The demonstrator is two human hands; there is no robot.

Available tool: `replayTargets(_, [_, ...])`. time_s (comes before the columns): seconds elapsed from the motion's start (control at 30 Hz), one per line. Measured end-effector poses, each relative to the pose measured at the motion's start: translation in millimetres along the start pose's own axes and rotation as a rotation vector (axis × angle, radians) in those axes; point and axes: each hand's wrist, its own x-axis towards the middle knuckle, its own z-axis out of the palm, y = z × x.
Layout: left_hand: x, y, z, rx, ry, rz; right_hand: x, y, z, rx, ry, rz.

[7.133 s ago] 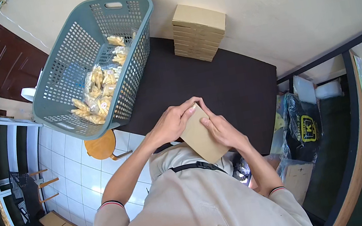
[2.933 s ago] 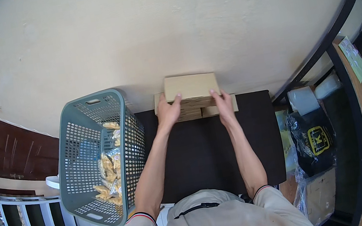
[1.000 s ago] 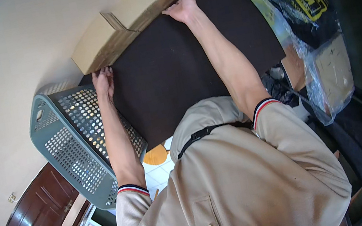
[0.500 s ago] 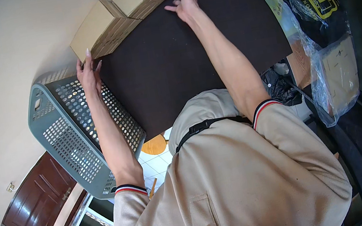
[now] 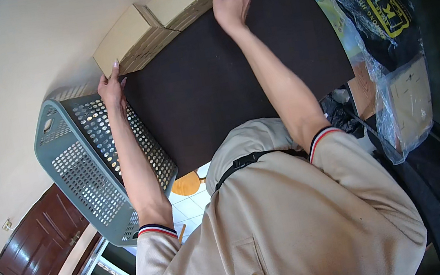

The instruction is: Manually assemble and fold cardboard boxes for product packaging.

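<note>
Since half a second ago, left hand [image 5: 112, 88] has slid up from the grey perforated plastic basket [image 5: 96, 165] to the tan cardboard stacks [image 5: 163, 13] at the dark worktop's [image 5: 220, 72] far edge; right hand [image 5: 232, 4] rests flat there, both open.

Tan boxes [image 5: 160, 15], grey-green perforated basket [image 5: 92, 166], dark-brown table [image 5: 232, 70].
</note>
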Motion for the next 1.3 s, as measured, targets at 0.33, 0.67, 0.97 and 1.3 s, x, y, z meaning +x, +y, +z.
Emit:
replayTargets(0.33, [-16.9,9.5,13.1,0.225,0.038,0.143,-45.8,-86.6,61.7,-0.042,-0.4,-0.169])
replayTargets(0.67, [-56.3,31.3,78.4,0.808,-0.092,0.494,6.2,-51.5,24.8,0.198,0.002,-0.132])
replayTargets(0.97, [-34.3,15.5,119.0,0.755,-0.242,0.791,59.0,-9.6,-22.8,0.194,0.133,-0.055])
replayTargets(1.3, [-30.9,7.0,56.7,0.77,0.261,0.376,38.5,-23.9,-32.7,-0.031,-0.171,-0.228])
